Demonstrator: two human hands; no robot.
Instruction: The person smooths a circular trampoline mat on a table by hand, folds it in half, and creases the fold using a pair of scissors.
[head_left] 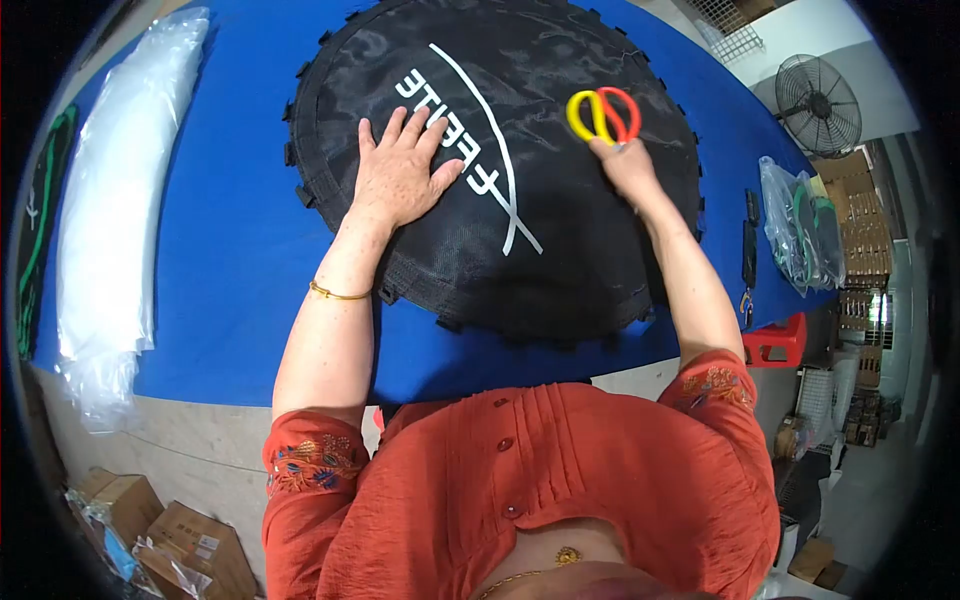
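Observation:
A large round black mesh mat [580, 220], with white lettering, a curved white line and small black tabs around its rim, lies flat on the blue-covered table [225, 250]. Spread flat on its left part is my left hand [398, 172], fingers apart beside the lettering. Over the mat's right side, my right hand [628, 168] is closed around the blade end of a pair of scissors [603, 112]. Their yellow and red handle loops point away from me; the blades are hidden in the hand.
Stacked clear plastic bags [125, 200] lie at the table's left, beside a black item with green edging [45, 230]. Bagged green-edged pieces [803, 225] and a narrow black object [750, 240] lie at right. Beyond are a fan [818, 105], a red stool [778, 343] and cardboard boxes [200, 545].

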